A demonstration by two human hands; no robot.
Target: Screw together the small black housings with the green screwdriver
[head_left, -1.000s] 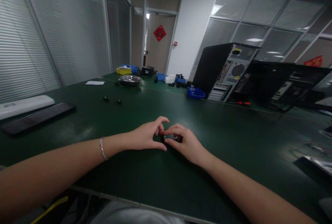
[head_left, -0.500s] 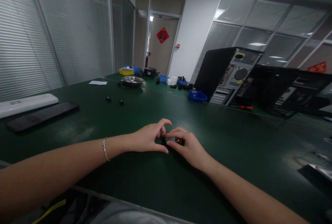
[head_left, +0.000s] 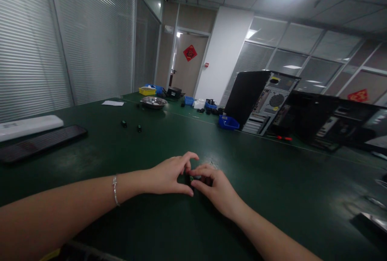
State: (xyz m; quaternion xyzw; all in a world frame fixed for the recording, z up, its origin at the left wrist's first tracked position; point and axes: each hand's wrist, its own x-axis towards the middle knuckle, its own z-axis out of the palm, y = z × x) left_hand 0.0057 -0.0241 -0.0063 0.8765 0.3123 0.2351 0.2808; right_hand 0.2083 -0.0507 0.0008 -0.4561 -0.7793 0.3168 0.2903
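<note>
Near the middle of the green table [head_left: 169, 144], my right hand [head_left: 216, 186] pinches a small dark and green piece [head_left: 191, 178] between thumb and fingertips. My left hand [head_left: 172, 174] is beside it on the left, thumb and forefinger spread apart around the piece; its other fingers are curled and partly hidden. Whether those curled fingers touch the piece cannot be made out. Two small black and green pieces, one [head_left: 123, 124] and another [head_left: 139, 128], lie apart from each other beyond my left hand.
A keyboard [head_left: 42, 142] and a long white object [head_left: 32, 127] lie at the left. Farther back stand a metal bowl [head_left: 153, 102], a yellow bin [head_left: 147, 91] and a blue bin [head_left: 229, 122]. A computer tower [head_left: 260, 101] stands at the back right, near a red-handled tool [head_left: 284, 138].
The camera has tilted up a little, so the scene sits lower in view. Both hands keep nearly the same pose around the small piece.
</note>
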